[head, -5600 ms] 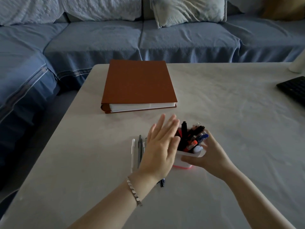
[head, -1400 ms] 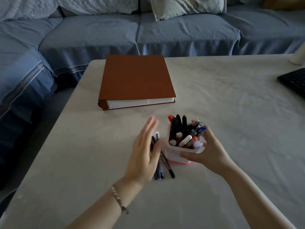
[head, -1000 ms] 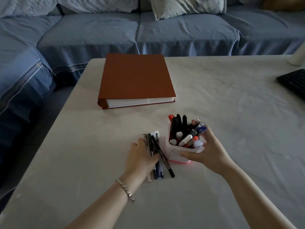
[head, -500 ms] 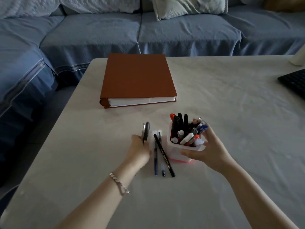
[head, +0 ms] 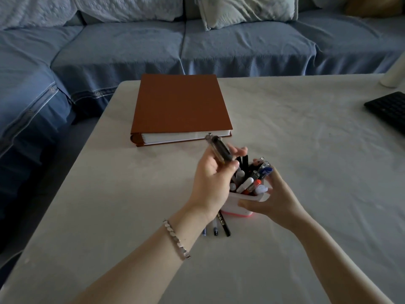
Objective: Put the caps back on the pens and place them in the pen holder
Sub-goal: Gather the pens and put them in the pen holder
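Pale lettering runs along a slim black pen [head: 224, 225] lying on the pale marbled tabletop [head: 306, 150], but it is too small to read. Your left forearm covers most of that pen and of two more beside it, a clear pen with a dark tip [head: 215, 229] and a blue-tipped pen [head: 205, 231]. Only their near ends poke out below your wrist, so you cannot tell whether they are capped.

Your left hand [head: 211, 178], a silver chain bracelet [head: 176, 240] on its wrist, pinches a dark-barrelled pen [head: 219, 150] between thumb and fingers. The pen is raised and tilted beside the tops of the holder's contents, its pale metal end pointing toward the far side of the table. Blur hides whether it wears a cap.

Your right hand [head: 274, 202] wraps round the right side of a small white plastic pen holder with a pink base [head: 232, 207], thumb across its near wall. The pen holder stands on the table, crowded with upright and leaning pens and markers [head: 248, 183] in black, white, red and blue.

Beyond it a closed brown hard-cover binder [head: 182, 104] lies flat, its page edges facing you. A black keyboard [head: 390, 110] and a white rounded object [head: 393, 76] are cut off at the right edge. A blue-covered sofa [head: 219, 47] with a pale cushion [head: 245, 9] stands behind the table.
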`<state>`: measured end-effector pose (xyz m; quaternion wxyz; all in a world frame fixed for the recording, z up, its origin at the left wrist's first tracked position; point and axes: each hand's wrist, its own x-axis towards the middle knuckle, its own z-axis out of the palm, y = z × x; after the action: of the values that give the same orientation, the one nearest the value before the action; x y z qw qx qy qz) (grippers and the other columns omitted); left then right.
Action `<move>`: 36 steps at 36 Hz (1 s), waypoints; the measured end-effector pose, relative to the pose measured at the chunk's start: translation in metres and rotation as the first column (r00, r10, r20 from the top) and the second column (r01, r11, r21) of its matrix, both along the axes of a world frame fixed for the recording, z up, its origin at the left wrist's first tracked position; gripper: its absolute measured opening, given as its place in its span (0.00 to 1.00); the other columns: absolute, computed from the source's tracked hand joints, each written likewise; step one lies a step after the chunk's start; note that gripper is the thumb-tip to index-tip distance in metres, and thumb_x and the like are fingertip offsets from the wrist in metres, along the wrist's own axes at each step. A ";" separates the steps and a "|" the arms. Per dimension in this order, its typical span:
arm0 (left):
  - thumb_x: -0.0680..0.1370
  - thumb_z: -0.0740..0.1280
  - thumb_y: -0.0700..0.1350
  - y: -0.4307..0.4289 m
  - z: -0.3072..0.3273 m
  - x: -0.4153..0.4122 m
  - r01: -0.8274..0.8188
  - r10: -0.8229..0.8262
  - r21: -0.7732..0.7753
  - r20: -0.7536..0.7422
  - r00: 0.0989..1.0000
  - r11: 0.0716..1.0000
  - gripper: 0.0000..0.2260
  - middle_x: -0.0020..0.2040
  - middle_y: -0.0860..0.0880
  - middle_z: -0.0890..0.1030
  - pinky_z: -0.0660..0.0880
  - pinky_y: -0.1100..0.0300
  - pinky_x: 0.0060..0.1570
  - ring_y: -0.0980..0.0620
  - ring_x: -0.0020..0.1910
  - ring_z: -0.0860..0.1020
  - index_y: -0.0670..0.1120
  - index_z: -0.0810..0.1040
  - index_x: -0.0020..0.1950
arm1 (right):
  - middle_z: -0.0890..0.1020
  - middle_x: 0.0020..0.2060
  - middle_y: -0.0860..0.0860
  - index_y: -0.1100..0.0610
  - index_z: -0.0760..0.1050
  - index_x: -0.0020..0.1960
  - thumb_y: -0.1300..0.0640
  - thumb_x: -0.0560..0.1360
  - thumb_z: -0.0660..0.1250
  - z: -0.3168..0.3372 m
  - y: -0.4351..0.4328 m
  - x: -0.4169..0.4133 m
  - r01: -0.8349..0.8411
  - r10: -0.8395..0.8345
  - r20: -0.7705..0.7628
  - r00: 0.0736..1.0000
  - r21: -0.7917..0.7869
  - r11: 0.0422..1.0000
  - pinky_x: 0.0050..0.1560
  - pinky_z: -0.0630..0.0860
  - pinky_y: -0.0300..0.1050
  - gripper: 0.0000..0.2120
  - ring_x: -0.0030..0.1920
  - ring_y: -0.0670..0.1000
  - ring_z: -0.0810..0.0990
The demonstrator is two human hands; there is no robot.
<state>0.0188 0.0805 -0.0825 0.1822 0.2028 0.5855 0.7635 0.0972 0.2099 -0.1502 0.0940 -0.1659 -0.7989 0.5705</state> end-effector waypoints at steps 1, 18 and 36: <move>0.75 0.59 0.27 0.001 0.001 0.001 0.009 -0.010 -0.036 -0.028 1.000 0.999 0.13 0.43 0.50 0.81 0.76 0.64 0.49 0.52 0.52 0.81 0.46 0.71 0.45 | 0.72 0.64 0.46 0.47 0.62 0.68 0.61 0.58 0.80 -0.001 0.000 0.000 -0.002 0.002 0.000 1.000 -0.005 1.000 0.50 0.69 0.29 0.44 0.64 0.46 0.71; 0.79 0.57 0.43 -0.008 0.001 -0.018 -0.112 -0.282 -0.467 -0.688 0.669 0.877 0.17 0.71 0.49 0.67 0.60 0.66 0.69 0.61 0.68 0.65 0.43 0.68 0.68 | 0.73 0.63 0.46 0.42 0.64 0.62 0.62 0.58 0.79 0.004 -0.002 0.000 0.019 -0.019 0.006 1.000 -0.010 1.000 0.52 0.70 0.26 0.40 0.64 0.42 0.69; 0.73 0.66 0.51 -0.044 -0.075 -0.003 -0.150 0.005 -0.889 -0.164 0.986 0.433 0.32 0.67 0.45 0.64 0.62 0.57 0.65 0.46 0.68 0.62 0.44 0.56 0.72 | 0.74 0.61 0.41 0.41 0.66 0.62 0.46 0.51 0.78 0.007 -0.005 0.002 0.016 -0.014 0.028 0.999 -0.064 0.998 0.59 0.74 0.56 0.41 0.63 0.52 0.73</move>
<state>0.0161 0.0363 -0.1577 0.1862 0.0998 0.9208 0.3279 0.0991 0.2051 -0.1434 0.0818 -0.1829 -0.7801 0.5927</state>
